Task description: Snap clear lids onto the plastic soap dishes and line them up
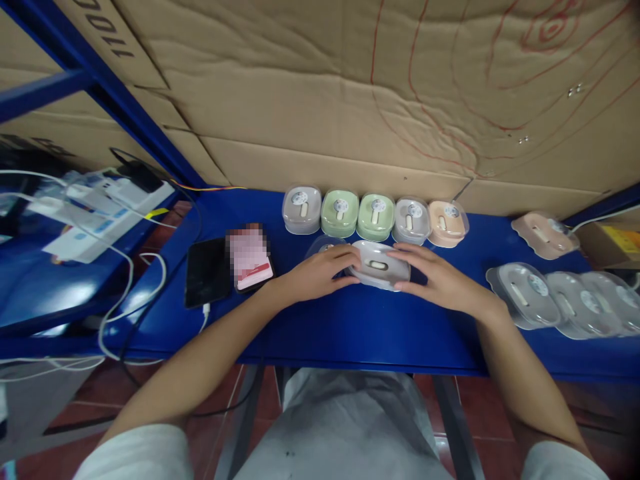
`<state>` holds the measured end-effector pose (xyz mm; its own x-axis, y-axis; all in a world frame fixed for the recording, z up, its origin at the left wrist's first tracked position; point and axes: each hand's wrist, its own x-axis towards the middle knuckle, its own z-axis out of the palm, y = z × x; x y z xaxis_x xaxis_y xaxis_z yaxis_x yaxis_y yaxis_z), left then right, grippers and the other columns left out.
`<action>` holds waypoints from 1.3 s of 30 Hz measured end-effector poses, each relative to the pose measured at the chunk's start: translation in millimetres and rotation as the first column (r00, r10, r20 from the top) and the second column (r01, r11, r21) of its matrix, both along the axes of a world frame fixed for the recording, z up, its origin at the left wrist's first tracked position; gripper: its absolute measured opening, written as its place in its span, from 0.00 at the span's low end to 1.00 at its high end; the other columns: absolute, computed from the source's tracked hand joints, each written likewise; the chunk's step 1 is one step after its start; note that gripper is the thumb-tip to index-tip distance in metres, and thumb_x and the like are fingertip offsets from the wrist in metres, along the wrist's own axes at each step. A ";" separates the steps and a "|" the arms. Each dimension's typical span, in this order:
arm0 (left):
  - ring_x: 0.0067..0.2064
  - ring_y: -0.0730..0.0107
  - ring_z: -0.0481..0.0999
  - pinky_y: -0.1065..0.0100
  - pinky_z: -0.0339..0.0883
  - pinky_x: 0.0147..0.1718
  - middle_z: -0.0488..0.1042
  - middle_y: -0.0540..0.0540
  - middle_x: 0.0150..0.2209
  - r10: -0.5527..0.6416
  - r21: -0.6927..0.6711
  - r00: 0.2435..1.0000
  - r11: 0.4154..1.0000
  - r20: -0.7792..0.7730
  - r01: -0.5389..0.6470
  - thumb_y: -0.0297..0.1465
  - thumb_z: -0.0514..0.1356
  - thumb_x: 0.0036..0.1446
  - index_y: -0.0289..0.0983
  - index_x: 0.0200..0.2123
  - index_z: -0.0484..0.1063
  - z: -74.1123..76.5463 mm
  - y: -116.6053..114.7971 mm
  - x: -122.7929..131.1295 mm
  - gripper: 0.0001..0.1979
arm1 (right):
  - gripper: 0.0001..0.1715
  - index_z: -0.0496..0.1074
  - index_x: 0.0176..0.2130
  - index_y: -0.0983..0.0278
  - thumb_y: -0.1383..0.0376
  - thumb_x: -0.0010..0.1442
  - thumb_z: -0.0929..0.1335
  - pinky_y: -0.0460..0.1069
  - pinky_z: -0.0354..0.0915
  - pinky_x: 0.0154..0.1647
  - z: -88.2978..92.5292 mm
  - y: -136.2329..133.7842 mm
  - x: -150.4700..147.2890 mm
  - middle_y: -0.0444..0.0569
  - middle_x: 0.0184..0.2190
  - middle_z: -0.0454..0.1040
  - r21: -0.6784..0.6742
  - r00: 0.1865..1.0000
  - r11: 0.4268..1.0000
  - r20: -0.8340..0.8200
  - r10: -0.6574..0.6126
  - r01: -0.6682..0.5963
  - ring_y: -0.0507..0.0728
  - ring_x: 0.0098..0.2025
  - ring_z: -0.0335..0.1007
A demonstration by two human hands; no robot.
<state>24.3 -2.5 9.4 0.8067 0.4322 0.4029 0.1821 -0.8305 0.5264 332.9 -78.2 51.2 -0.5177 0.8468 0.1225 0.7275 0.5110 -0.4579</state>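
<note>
Between my hands is a grey plastic box [383, 272] with rounded corners and a short cream-coloured piece in its middle. My left hand [325, 272] grips its left edge, thumb at the near side and fingers bent over the far side. At the right edge, the fingers and thumb of my right hand [434, 277] close round the box in the same way. A clear plastic lid [320, 245] with a round sticker lies behind my left hand, which partly hides it. Whether the box rests on the table or is slightly raised, I cannot tell.
Several lidded boxes, including a green one [376, 217], line the back of the blue table [350, 333]. More grey boxes [530, 297] and a pink box [545, 235] lie right. Two phones, one black [206, 272], and a power strip [95, 233] with cables are left.
</note>
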 end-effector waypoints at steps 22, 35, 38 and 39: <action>0.57 0.54 0.77 0.54 0.73 0.57 0.77 0.40 0.54 0.089 0.365 0.985 0.930 -0.147 -0.030 0.32 0.63 0.70 0.38 0.53 0.72 -7.2 -0.6 8.2 0.10 | 0.26 0.71 0.64 0.54 0.65 0.69 0.72 0.62 0.67 0.59 -7.9 -5.2 -20.6 0.54 0.58 0.77 0.116 0.961 0.991 0.272 0.039 -0.073 0.66 0.62 0.73; 0.64 0.33 0.70 0.37 0.68 0.60 0.66 0.31 0.68 0.462 0.297 0.854 0.872 -0.239 -0.389 0.47 0.68 0.63 0.40 0.61 0.71 9.6 -2.9 -9.1 0.28 | 0.23 0.73 0.65 0.53 0.58 0.74 0.67 0.65 0.69 0.62 -14.4 -2.8 -21.0 0.54 0.60 0.78 0.151 0.982 0.984 0.176 0.068 -0.095 0.66 0.63 0.73; 0.63 0.31 0.71 0.38 0.74 0.54 0.63 0.32 0.69 0.526 0.232 0.766 0.850 -0.369 -0.473 0.48 0.69 0.60 0.43 0.67 0.65 17.1 -5.0 -15.4 0.36 | 0.23 0.72 0.66 0.52 0.57 0.75 0.65 0.66 0.70 0.63 -11.2 -0.2 -13.0 0.53 0.60 0.78 0.149 0.991 0.988 0.132 0.015 -0.035 0.66 0.63 0.74; 0.63 0.31 0.72 0.40 0.75 0.52 0.62 0.32 0.69 0.516 0.205 0.753 0.856 -0.409 -0.475 0.47 0.69 0.60 0.44 0.68 0.63 19.7 -5.6 -16.1 0.37 | 0.23 0.72 0.66 0.53 0.56 0.75 0.65 0.66 0.70 0.63 -10.9 0.8 -10.5 0.53 0.60 0.77 0.153 0.992 0.988 0.124 -0.012 -0.007 0.66 0.63 0.74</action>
